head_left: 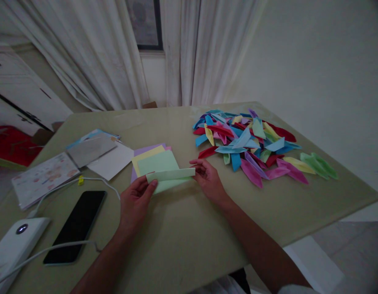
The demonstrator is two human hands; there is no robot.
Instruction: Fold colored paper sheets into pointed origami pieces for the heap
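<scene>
Between my two hands is a light green sheet of paper point(173, 174), with a folded strip along its upper edge. My left hand point(136, 200) pinches its left end, thumb in front and fingers behind. At the right end, the fingertips of my right hand point(207, 177) close on the paper's corner. Just behind it lies a loose stack of coloured sheets point(156, 161), with green on top and yellow, purple and pink edges showing. Beyond my right hand spreads a heap of folded paper pieces point(240, 141) in blue, red, pink, yellow, purple and green.
Left of my arm lie a black phone point(77, 224), a white power bank point(20, 245) and a white cable point(99, 179). Behind them are a patterned booklet point(44, 177) and flat packets point(92, 149). The table point(189, 245) ends before curtains point(103, 53) and a wall.
</scene>
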